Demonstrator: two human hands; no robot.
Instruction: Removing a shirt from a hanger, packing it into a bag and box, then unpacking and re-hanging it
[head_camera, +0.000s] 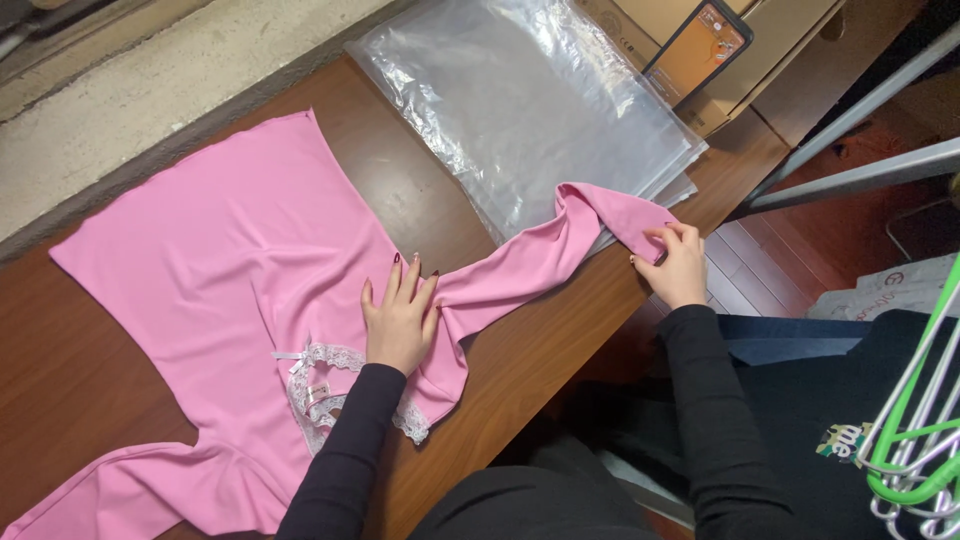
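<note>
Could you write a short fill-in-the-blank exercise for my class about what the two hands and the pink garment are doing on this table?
1. The left hand lies flat on the ______ garment.
2. The right hand pinches the end of a long ______ of that garment.
3. That end rests on a stack of clear ______ bags.
4. The garment's neckline is trimmed with white ______.

Missing words: pink; sleeve; plastic; lace
</note>
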